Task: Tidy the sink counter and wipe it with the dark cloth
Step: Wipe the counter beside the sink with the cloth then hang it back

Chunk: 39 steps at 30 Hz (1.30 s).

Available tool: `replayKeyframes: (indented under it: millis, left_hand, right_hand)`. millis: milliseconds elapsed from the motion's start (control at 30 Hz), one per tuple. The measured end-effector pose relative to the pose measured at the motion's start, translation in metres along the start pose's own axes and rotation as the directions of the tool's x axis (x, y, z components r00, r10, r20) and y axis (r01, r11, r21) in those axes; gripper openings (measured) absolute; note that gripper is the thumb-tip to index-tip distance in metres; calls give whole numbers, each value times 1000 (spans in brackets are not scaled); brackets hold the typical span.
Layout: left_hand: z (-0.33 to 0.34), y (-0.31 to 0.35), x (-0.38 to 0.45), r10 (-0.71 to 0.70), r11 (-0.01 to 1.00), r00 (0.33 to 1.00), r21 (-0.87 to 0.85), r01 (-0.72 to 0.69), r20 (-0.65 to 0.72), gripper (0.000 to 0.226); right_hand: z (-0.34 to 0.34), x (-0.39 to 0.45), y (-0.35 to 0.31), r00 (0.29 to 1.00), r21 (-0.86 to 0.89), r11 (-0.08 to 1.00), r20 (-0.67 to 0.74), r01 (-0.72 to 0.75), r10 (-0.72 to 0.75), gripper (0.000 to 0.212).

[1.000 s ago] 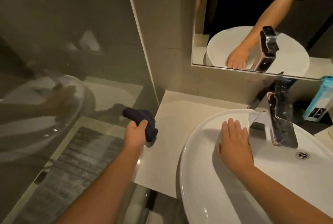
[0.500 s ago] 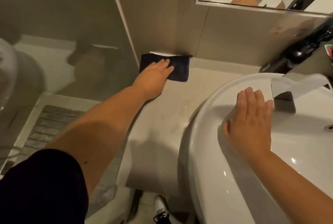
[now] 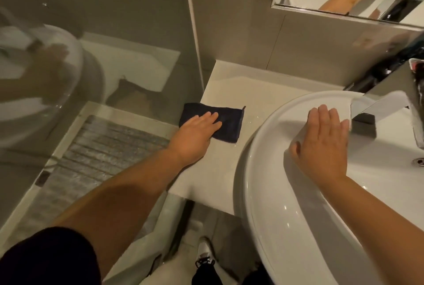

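1. At ten o'clock from the basin (image 3: pixel 263 193), your left hand (image 3: pixel 195 133) presses the dark cloth (image 3: pixel 229 121) flat on the desk (image 3: pixel 220 170), grip released.
2. Your right hand (image 3: pixel 321 144) rests open on the basin rim.
3. Wiping looks underway; droplets remain beside the cloth.

The left hand (image 3: pixel 195 133) lay flat on the dark cloth (image 3: pixel 226 125) on the counter (image 3: pixel 229 92), at nine o'clock from the basin (image 3: pixel 263 193); the right hand (image 3: pixel 321 144) rested flat on the rim.
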<state>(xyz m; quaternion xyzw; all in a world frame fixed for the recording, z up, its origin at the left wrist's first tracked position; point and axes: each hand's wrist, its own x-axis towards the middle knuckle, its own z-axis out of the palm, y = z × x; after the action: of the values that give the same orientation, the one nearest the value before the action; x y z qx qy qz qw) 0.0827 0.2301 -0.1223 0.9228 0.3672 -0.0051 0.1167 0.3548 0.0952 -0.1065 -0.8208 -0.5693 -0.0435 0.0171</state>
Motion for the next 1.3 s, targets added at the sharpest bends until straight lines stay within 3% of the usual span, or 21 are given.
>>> replayKeyframes:
  millis: [233, 367, 433, 500, 567, 600, 667, 733, 767, 833, 900, 1033, 1100, 1133, 1167, 1233, 1300]
  left_hand:
    - [13, 51, -115, -129, 992, 992, 12, 129, 0, 56]
    - [15, 72, -155, -132, 991, 987, 17, 134, -87, 47]
    - [5, 87, -164, -222, 972, 972, -104, 213, -83, 41]
    - [-7, 101, -167, -387, 879, 922, -303, 368, 0, 34]
    - [-16, 113, -171, -501, 707, 845, -473, 526, 190, 29]
    - [-18, 119, -172, -519, 562, 799, -583, 587, 304, 27]
    - [-21, 135, -175, -502, 92, 707, -782, 617, 499, 27]
    - [-24, 149, -174, -425, -373, 656, -781, 501, 624, 29]
    - [-27, 151, -172, -395, -520, 655, -744, 419, 644, 30]
    - [-30, 146, -163, -381, -660, 670, -695, 285, 637, 32]
    - [-35, 129, -147, -385, -728, 692, -662, 179, 610, 35]
    - [-62, 91, -81, -432, -694, 737, -713, 96, 519, 33]
    - [-76, 68, -34, -529, -575, 748, -817, 30, 400, 31]
    - [-82, 59, -9, -577, -468, 750, -883, 23, 325, 31]
    - [-86, 49, 18, -616, -312, 751, -949, 46, 239, 33]
    - [-93, 38, 65, -620, 116, 783, -982, 152, 48, 38]
    - [-92, 36, 112, -491, 555, 862, -807, 200, -125, 38]
  right_hand:
    - [-7, -1, 8, 997, 37, 997, 38, 66, -68, 73]
    - [-12, -2, 9, 995, 55, 996, 59, 71, -74, 71]
    - [-17, -4, 8, 994, 71, 995, 80, 72, -78, 72]
    - [-21, -5, 9, 992, 88, 994, 97, 73, -81, 72]
    - [-25, -6, 10, 990, 97, 992, 113, 78, -89, 71]
    - [-27, -6, 11, 988, 95, 992, 120, 85, -96, 70]
    - [-30, -6, 11, 985, 82, 992, 141, 92, -103, 71]
    - [-32, -6, 11, 982, 71, 994, 166, 84, -95, 73]
    - [-33, -6, 10, 981, 69, 994, 171, 81, -92, 73]
    - [-32, -5, 10, 982, 61, 995, 171, 77, -86, 72]
    - [-30, -4, 10, 983, 47, 996, 166, 70, -77, 72]
    - [-24, -3, 8, 991, 25, 999, 128, 46, -49, 70]
    - [-20, -3, 4, 994, 14, 1000, 102, 26, -27, 69]
    - [-18, -3, 3, 996, 13, 1000, 89, 18, -19, 69]
    - [-16, -2, 1, 997, 12, 1000, 75, 11, -12, 69]
    - [-13, -1, 0, 999, 6, 1000, 53, 5, -6, 66]
    - [-9, 1, 0, 999, -5, 1000, 31, -4, 4, 66]
